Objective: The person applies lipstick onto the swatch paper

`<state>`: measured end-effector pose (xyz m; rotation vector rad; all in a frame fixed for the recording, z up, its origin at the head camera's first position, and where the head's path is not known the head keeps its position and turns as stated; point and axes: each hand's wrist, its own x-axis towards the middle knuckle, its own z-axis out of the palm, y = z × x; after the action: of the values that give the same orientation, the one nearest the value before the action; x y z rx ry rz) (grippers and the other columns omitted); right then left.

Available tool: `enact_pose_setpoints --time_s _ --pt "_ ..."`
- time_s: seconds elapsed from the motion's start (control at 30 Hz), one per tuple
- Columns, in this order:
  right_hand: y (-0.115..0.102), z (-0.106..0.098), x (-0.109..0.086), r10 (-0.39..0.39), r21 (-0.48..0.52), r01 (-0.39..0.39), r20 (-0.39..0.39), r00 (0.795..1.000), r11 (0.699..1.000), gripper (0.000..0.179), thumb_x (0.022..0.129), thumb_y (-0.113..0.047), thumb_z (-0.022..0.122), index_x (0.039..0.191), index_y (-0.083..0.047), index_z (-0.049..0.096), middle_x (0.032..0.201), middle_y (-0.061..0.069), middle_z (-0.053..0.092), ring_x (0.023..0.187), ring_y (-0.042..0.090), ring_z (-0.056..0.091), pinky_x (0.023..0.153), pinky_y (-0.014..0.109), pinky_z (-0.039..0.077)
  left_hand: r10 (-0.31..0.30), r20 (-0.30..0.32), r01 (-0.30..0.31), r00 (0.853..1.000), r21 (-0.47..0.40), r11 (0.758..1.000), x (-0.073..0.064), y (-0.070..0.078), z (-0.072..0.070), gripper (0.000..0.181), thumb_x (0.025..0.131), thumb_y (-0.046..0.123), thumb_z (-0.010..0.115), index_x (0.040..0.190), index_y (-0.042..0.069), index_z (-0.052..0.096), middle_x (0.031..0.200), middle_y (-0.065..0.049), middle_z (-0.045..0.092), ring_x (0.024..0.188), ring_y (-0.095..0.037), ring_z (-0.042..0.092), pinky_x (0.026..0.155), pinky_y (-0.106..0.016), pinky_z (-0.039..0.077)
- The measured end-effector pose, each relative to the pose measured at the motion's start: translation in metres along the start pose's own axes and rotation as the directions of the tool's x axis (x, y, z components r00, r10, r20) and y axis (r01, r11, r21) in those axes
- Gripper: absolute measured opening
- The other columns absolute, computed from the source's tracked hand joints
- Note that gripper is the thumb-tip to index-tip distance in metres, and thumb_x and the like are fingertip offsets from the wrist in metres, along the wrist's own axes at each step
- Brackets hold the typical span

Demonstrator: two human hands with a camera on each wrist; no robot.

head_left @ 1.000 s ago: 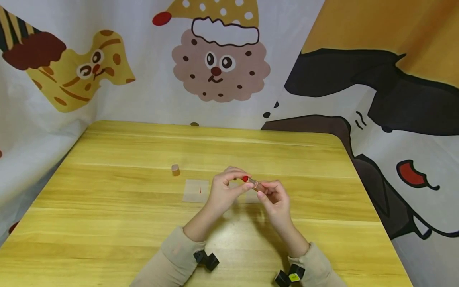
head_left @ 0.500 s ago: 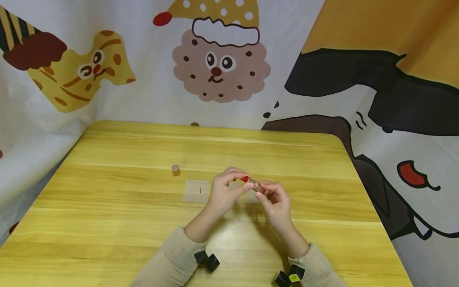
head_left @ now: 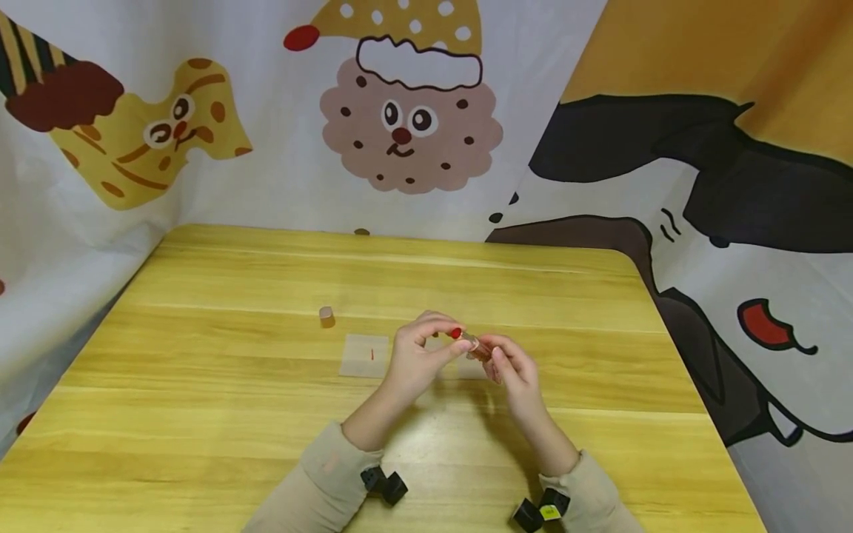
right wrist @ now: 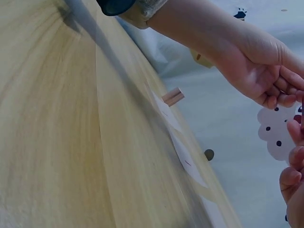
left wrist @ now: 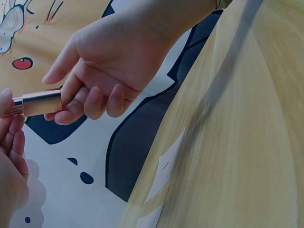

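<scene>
A lipstick (head_left: 481, 351) with a rose-gold tube and exposed red tip is held above the table, tip toward the upper left. My left hand (head_left: 418, 354) pinches its upper part between thumb and fingers. At the base end is my right hand (head_left: 520, 377), its curled fingers around the tube. The left wrist view shows the right thumb slightly off the tube (left wrist: 42, 102), with a finger beneath it. In the right wrist view the lipstick is mostly hidden behind fingers at the right edge.
The lipstick cap (head_left: 326, 317) stands on the wooden table (head_left: 200, 414), left of the hands. Near it lies a pale paper square (head_left: 356, 363) with a short red line. Another paper square (head_left: 470, 370) is partly covered by the hands. A cartoon-printed curtain (head_left: 266, 192) hangs behind.
The right hand's thumb and fingers have shifted right along the base, showing more of the tube. The left hand, cap and papers stay put.
</scene>
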<state>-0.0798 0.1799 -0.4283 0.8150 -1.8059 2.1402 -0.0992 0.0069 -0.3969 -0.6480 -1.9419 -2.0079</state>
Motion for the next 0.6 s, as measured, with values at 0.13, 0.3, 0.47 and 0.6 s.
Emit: enact_pose_setpoints --time_s 0.13,0.3,0.47,0.6 --pt "0.002 -0.001 0.001 0.013 0.031 -0.015 0.053 0.999 0.999 0.036 0.101 0.005 0.033 0.119 -0.005 0.062 0.099 0.002 0.069 0.081 0.011 0.061 0.048 0.034 0.024 0.006 -0.002 -0.006 1.000 -0.011 1.000 -0.001 -0.008 -0.001 0.014 0.076 0.001 0.079 0.089 0.000 0.073 0.088 -0.007 0.070 0.086 -0.018 0.059 0.074 -0.027 0.041" --pt "0.003 -0.001 0.000 0.016 0.037 -0.019 0.072 0.997 0.999 0.035 0.101 0.005 0.034 0.119 -0.004 0.062 0.096 0.003 0.069 0.076 0.009 0.057 0.047 0.032 0.025 0.007 0.005 -0.007 1.000 -0.003 1.000 0.000 0.003 -0.002 0.013 0.077 0.001 0.079 0.088 0.001 0.072 0.088 -0.006 0.070 0.086 -0.018 0.059 0.074 -0.028 0.040" --pt "0.003 -0.001 0.001 0.027 0.038 -0.029 0.065 0.998 0.999 0.032 0.101 0.005 0.036 0.116 -0.004 0.063 0.094 0.004 0.069 0.064 0.013 0.049 0.047 0.032 0.025 0.011 0.009 -0.011 1.000 0.012 1.000 0.002 0.027 -0.002 0.013 0.075 -0.008 0.076 0.087 -0.007 0.070 0.086 -0.016 0.069 0.084 -0.014 0.058 0.073 -0.032 0.042" --pt "0.003 -0.001 0.001 0.040 0.037 -0.042 0.063 0.997 0.998 0.031 0.101 0.004 0.037 0.115 -0.006 0.063 0.092 0.003 0.068 0.055 0.022 0.035 0.047 0.033 0.024 0.042 0.010 -0.042 0.999 0.003 0.999 0.001 0.025 -0.002 0.013 0.074 -0.010 0.076 0.085 -0.008 0.069 0.085 -0.017 0.068 0.083 -0.016 0.058 0.070 -0.038 0.044"
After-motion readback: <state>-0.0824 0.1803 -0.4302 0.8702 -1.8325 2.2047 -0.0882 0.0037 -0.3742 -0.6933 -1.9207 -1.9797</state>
